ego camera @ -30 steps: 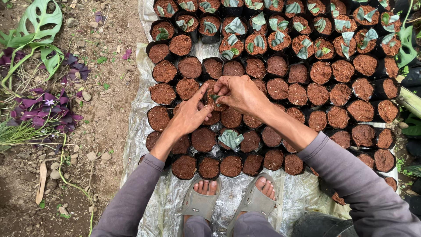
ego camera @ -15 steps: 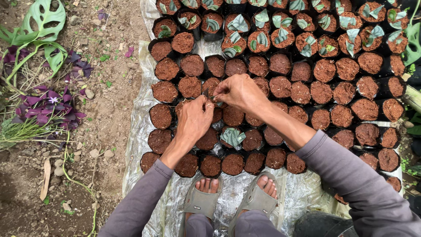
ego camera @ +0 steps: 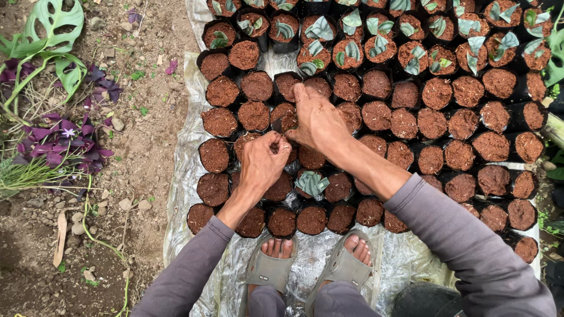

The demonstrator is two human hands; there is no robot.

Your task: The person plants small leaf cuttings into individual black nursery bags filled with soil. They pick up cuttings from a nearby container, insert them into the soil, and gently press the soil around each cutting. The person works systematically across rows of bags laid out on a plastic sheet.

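Rows of small black nursery bags (ego camera: pixel 220 122) packed with brown soil stand on a clear plastic sheet (ego camera: pixel 183 176). My right hand (ego camera: pixel 316 119) presses its fingers down into the soil of one bag in the middle of the block. My left hand (ego camera: pixel 262 161) hovers just below it, fingers curled and pinched together; whether anything is in them is hidden. One bag (ego camera: pixel 311 183) near my wrists holds a green cutting with pale-striped leaves. The far rows (ego camera: pixel 352 50) also carry such cuttings.
Bare earth with stones lies left of the sheet, with a big split-leaf plant (ego camera: pixel 50 35) and purple-leaved plants (ego camera: pixel 61 138). My sandalled feet (ego camera: pixel 311 261) rest on the plastic at the near edge. More green leaves poke in at the right edge (ego camera: pixel 553 58).
My left hand has pulled back toward me and curled its fingers. My right hand has stayed over the same bag, fingers now pushed into the soil.
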